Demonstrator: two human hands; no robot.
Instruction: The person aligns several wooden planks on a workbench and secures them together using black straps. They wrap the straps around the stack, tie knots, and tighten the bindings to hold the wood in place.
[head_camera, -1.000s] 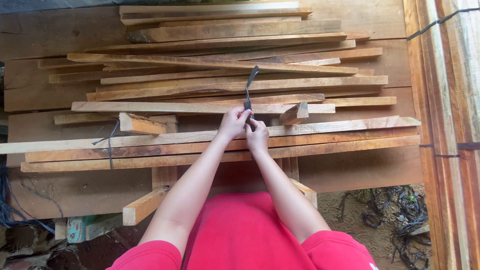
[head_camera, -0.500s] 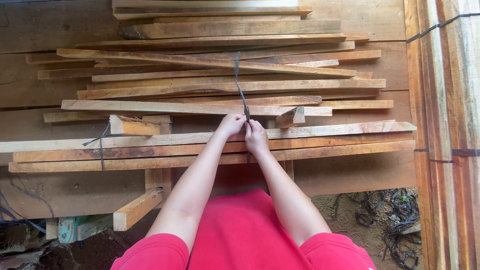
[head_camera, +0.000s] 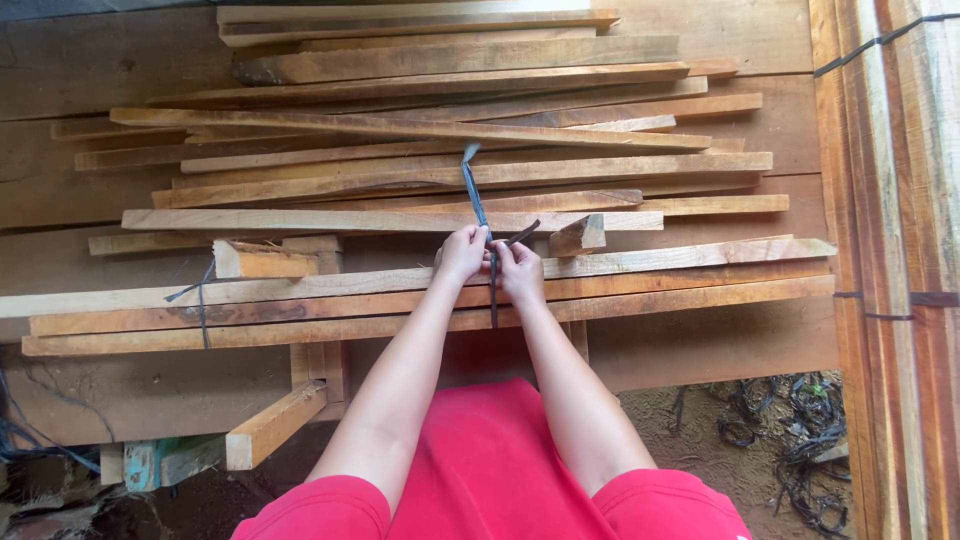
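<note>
Since half a second ago, both hands have shifted right along the slats (head_camera: 420, 290), pulling the strap (head_camera: 478, 205) taut. Left hand (head_camera: 462, 252) and right hand (head_camera: 520, 270) each pinch it, cinching the front bundle on the table (head_camera: 700, 345).

A loose heap of long wooden slats (head_camera: 420, 130) lies at twelve o'clock — a bound plank stack (head_camera: 900, 250) stands at three, and tangled dark straps (head_camera: 790, 440) litter the sandy ground at five.
</note>
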